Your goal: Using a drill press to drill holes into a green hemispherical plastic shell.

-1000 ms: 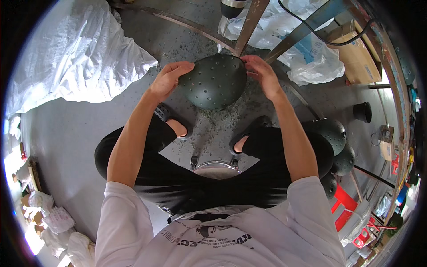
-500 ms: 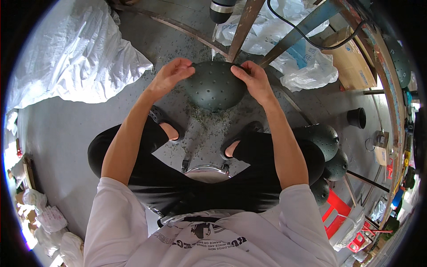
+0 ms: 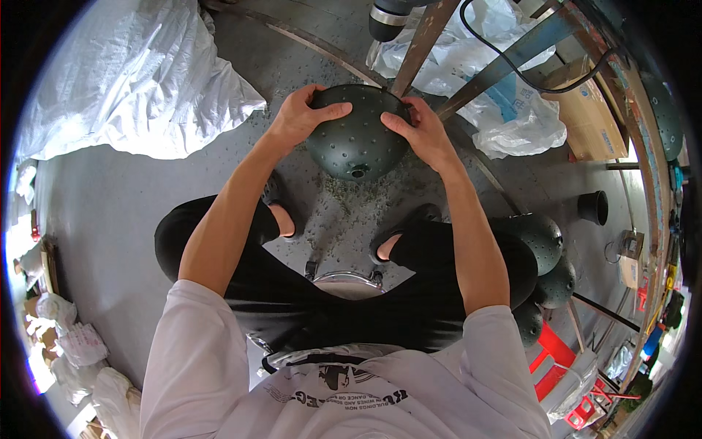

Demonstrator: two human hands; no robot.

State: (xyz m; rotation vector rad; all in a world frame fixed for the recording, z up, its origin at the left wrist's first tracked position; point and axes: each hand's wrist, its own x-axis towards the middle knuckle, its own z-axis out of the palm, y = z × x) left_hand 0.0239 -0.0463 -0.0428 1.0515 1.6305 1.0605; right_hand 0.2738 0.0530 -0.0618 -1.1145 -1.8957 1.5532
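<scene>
From my station I see, at the lower left of the frame, a bag [image 3: 82, 344] with pinkish marks too small to read, then a white sheet [image 3: 139, 88] filling the upper left. The left hand [image 3: 303, 118] is half curled, thumb on the dome's face, fingers over its edge. Low centre, the shirt [image 3: 344, 413] carries dark block lettering and a small picture. The dome [image 3: 358, 139], dark green and dotted, sits upper centre, held between both hands; a dark tool [image 3: 387, 20] hangs above. The right hand [image 3: 424, 130] is likewise half curled on the dome's right edge, fingertips partly hidden. Rightward are a clear bag [image 3: 523, 135] with blue printing, other domes [image 3: 541, 241] and, upper right, a box [image 3: 585, 121] with a small blue label.
</scene>
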